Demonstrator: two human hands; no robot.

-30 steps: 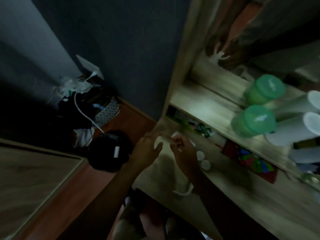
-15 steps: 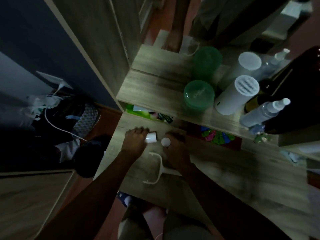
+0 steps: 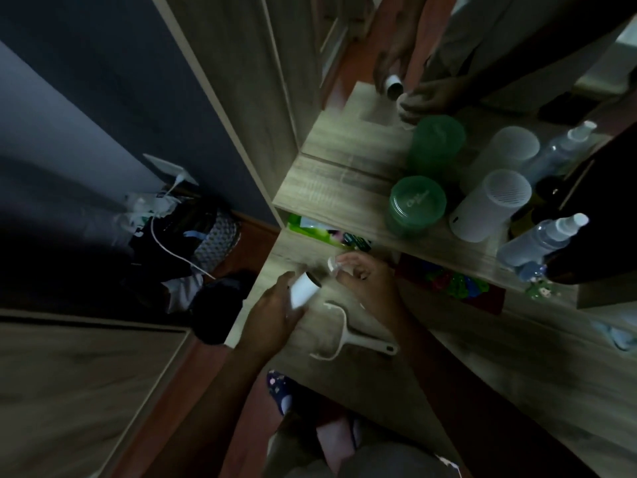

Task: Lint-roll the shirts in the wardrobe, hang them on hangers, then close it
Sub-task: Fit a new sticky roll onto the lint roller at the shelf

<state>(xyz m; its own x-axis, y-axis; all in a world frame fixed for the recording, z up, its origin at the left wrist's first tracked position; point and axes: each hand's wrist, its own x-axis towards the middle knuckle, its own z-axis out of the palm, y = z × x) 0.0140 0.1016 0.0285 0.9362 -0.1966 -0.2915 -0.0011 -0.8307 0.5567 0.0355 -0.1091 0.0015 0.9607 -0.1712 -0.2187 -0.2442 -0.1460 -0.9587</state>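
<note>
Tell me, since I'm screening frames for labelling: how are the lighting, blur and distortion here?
Head view: very dim, left corner nearly black; wide-angle bends the shelf edges; mirror above repeats the hands; left hand on the white roll and right hand slightly soft.

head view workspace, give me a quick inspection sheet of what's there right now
surface: wooden countertop, dim light, mirror behind it.
job's things: white lint roll off its frame; lint roller handle lying on the countertop; no shirts or hangers seen.
clutter: green-lidded jar, white cylinder, spray bottle on the shelf.
hands: left hand holds the roll; right hand pinches a small white piece.
cables: white cable over floor pile.
surroundings: dark blue wall, reddish floor.
</note>
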